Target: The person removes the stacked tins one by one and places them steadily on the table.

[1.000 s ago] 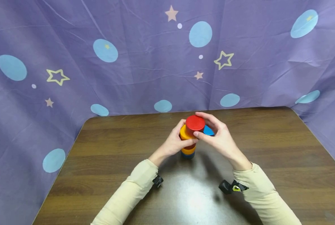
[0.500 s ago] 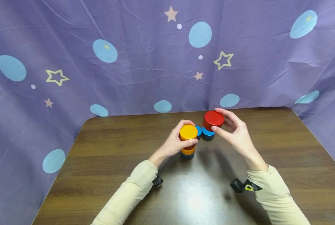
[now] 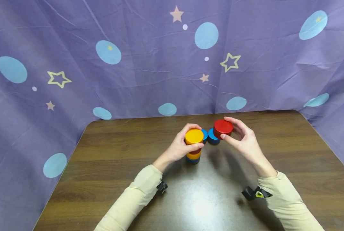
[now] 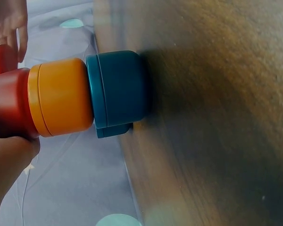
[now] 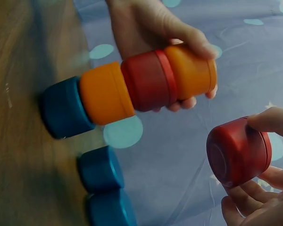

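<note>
A stack of small round lidded canisters stands on the table: blue canister (image 5: 66, 108) at the bottom, then orange canister (image 5: 106, 94), red canister (image 5: 148, 80) and another orange canister (image 3: 193, 136) on top. My left hand (image 3: 178, 146) grips the upper part of the stack, thumb on the near side. In my right hand (image 3: 244, 141) a separate red canister (image 3: 223, 128) is pinched between thumb and fingers, in the air right of the stack. Two blue canisters, one (image 5: 101, 168) beside the other (image 5: 112, 208), sit on the table behind the stack, partly hidden in the head view.
The brown wooden table (image 3: 125, 141) reaches back to a purple curtain (image 3: 149, 64) with stars and blue ovals. Bright glare lies on its near middle. A small black camera sits on each wrist.
My right hand has carried the red canister from over the stack to the right, uncovering the top orange canister, then lowered it slightly. My left hand has kept its grip on the stack.
</note>
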`<state>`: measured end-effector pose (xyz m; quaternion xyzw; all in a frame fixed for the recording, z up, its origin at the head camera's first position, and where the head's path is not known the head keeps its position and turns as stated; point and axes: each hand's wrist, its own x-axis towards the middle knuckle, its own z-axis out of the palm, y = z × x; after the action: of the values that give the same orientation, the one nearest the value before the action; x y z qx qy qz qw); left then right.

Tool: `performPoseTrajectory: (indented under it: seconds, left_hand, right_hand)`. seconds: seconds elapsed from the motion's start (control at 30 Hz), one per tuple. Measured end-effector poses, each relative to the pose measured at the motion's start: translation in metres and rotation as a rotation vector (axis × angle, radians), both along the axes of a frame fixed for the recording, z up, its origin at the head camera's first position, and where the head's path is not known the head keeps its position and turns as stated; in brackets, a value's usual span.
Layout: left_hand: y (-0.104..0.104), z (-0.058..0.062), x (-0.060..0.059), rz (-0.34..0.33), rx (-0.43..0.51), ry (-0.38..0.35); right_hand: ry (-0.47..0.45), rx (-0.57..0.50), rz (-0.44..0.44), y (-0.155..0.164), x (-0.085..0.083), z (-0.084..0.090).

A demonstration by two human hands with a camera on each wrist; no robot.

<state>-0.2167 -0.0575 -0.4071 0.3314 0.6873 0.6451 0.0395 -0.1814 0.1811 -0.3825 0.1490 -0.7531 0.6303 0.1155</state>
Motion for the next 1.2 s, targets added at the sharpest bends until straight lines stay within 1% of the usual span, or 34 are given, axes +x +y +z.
performPoseTrajectory:
  seconds: [0.13, 0.4, 0.63, 0.9, 1.03, 1.2]
  left_hand:
    - [0.000, 0.001, 0.000, 0.002, 0.000, 0.005]
    - [0.000, 0.001, 0.001, 0.005, 0.004, -0.010]
    - [0.000, 0.000, 0.002, 0.001, 0.009, -0.022]
    - [0.001, 0.000, 0.002, 0.004, 0.007, -0.028]
    - [0.001, 0.000, 0.002, 0.006, 0.004, -0.027]
    - [0.001, 0.000, 0.001, 0.007, -0.001, -0.022]
  right_hand:
    - [-0.010, -0.002, -0.004, 0.003, 0.001, -0.005]
    - [-0.033, 0.008, -0.025, 0.011, 0.000, -0.016]
    - [-0.059, 0.015, -0.025, 0.017, -0.002, -0.022]
    - [-0.079, 0.043, -0.048, 0.023, -0.007, -0.031]
    - [-0.092, 0.017, -0.066, 0.025, -0.010, -0.037]
    - [-0.140, -0.020, -0.091, 0.028, -0.015, -0.045]
